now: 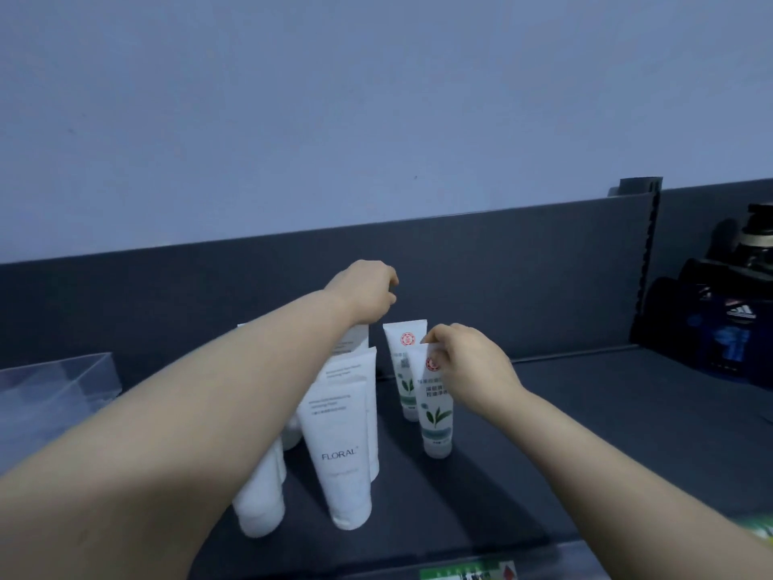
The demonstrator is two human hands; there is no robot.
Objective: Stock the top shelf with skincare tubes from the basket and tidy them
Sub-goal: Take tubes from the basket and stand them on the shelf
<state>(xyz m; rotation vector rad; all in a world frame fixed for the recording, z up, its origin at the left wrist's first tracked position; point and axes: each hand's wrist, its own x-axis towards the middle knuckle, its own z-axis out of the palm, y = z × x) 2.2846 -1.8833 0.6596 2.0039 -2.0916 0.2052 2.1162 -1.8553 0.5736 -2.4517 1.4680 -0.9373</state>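
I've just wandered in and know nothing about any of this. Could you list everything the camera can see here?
White tubes: at least five, white, standing in two rows left of centre on the shelf; the arm hides some.
Leaf tubes: two, white with green leaves and a red seal, right of the white ones, one behind the other.
Clear box: one, see-through, far left.
Dark packs: several, black and blue, next bay on the right.
Shelf: one, dark grey, with a back panel.
Wall: blue-grey, behind.
Label strip: green and white, front edge.
Left grip: a bare hand, fingers curled over the rear white tubes; its hold is unclear.
Right grip: a bare hand, pinching the top of the front leaf tube.
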